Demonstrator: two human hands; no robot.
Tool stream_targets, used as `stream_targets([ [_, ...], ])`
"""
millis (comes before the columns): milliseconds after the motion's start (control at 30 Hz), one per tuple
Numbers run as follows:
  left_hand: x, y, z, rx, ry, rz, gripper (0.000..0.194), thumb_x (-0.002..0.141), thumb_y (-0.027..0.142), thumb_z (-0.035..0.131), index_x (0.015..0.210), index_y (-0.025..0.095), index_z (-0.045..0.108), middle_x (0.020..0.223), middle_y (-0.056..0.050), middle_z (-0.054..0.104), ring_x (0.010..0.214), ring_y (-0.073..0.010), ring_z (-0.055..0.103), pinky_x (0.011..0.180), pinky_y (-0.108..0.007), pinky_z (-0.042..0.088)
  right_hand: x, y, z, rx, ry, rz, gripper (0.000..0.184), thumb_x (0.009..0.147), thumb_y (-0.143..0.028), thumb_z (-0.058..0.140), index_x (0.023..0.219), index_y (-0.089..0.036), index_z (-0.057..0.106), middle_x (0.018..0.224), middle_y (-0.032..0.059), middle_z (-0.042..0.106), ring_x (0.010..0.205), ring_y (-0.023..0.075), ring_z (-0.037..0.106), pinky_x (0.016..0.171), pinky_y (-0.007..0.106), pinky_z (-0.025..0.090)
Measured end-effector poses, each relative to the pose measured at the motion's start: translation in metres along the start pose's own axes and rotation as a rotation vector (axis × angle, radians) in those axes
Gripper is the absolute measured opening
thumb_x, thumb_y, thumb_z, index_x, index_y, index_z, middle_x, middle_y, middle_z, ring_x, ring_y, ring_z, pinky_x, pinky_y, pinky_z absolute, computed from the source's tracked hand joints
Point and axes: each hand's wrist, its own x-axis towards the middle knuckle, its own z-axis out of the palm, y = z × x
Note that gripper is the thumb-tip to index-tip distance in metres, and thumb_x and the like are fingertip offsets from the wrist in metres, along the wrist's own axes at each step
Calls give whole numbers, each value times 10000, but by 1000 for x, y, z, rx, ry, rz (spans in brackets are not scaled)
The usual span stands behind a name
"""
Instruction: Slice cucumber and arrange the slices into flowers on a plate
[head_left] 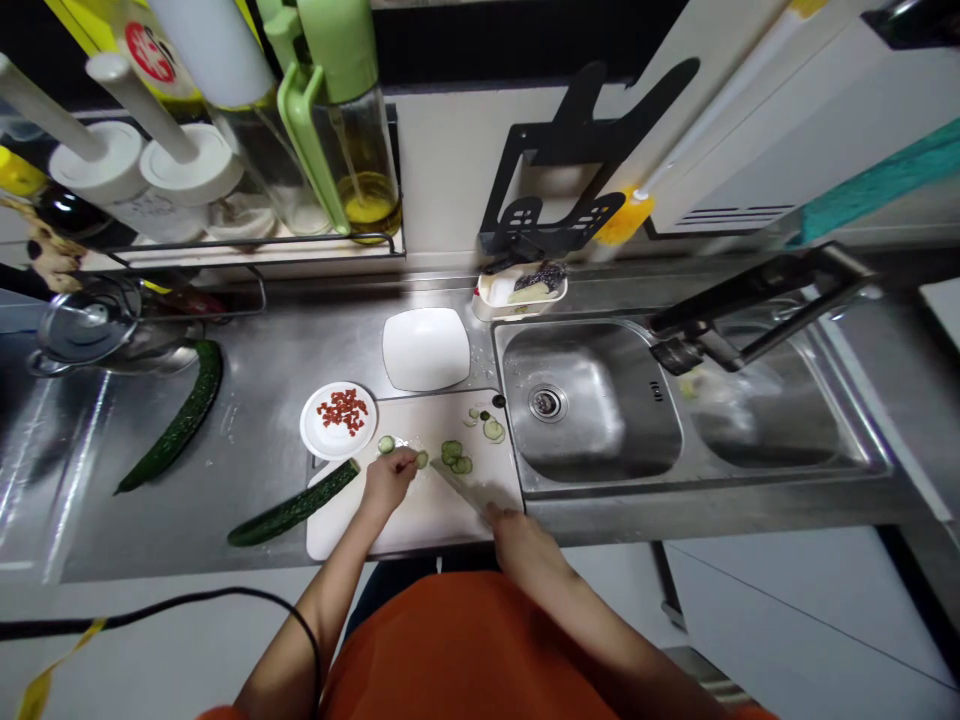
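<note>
My left hand (388, 480) rests on the white cutting board (420, 520), fingers curled around a short cucumber piece (421, 459). My right hand (517, 530) grips the handle of a knife (461, 486), whose blade points toward the left hand. Several cucumber slices (455, 456) lie on the board beyond the blade, with more slices (493, 429) near the board's far right corner. A cut cucumber length (294, 505) lies across the board's left edge.
A small plate of red bits (339, 420) and an empty white square dish (425, 348) sit behind the board. A whole cucumber (176, 420) lies on the steel counter at left. A double sink (592, 400) with faucet (750, 300) is at right. Bottles stand on a rack (255, 240).
</note>
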Motion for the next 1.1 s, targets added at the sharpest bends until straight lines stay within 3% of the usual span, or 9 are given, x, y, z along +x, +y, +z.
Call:
stream_targets([
  [200,0,-1,0,-50,-59,114,186,797,260,515,832,227,694,831,7,689,774,-117,599,705,-192,415,2,0,1,-12,12,20,484,764,38,318,1151,-157,533,964,128,673,940,223,651,692,264,440],
  [367,-2,3,-1,106,41,-19,128,765,222,537,809,212,657,680,21,645,626,-107,561,625,-199,379,3,-6,4,-22,57,28,469,769,50,309,1127,-151,535,952,125,673,911,215,660,676,252,447],
  [633,-4,3,5,123,133,-101,121,758,237,541,712,195,645,657,12,643,634,-112,567,634,-201,365,1,-29,1,-53,37,-2,415,828,3,285,1123,-152,532,991,133,661,911,248,657,668,296,487],
  [1100,1,1,2,107,121,-160,131,738,238,555,712,193,676,670,3,671,646,-121,587,639,-209,368,1,-40,-5,-71,52,24,392,873,-27,265,1124,-152,538,994,139,661,894,233,658,659,265,477],
])
